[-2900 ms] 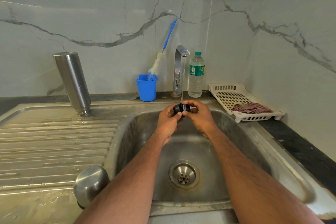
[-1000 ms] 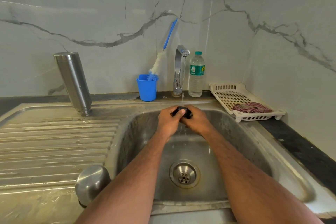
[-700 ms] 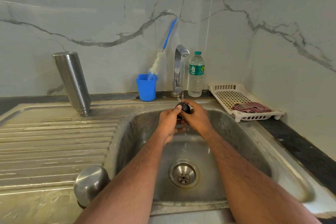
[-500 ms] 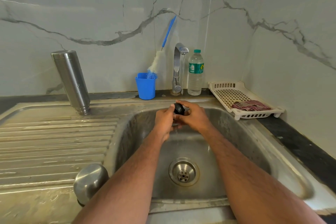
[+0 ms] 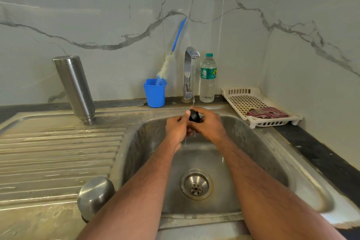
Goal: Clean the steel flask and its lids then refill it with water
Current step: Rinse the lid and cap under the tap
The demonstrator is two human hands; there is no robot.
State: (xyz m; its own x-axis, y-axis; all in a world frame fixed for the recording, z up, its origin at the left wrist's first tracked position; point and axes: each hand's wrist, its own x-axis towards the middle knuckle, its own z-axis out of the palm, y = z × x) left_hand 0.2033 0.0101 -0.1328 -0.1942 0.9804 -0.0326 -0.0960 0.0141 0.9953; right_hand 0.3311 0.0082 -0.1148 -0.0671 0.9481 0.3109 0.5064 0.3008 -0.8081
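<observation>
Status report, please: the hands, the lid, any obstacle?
Both hands, left and right, grip black inner lid under running tap. Steel flask inverted on drainboard. Nothing in the way.

Both bare forearms reach forward from the near edge and converge toward the far middle of the scene. The left hand (image 5: 178,129) has its fingers curled, with the thumb raised and pressing against the small black lid (image 5: 194,116). The right hand (image 5: 209,125) curls round that lid from the right side. The two hands touch each other.
</observation>
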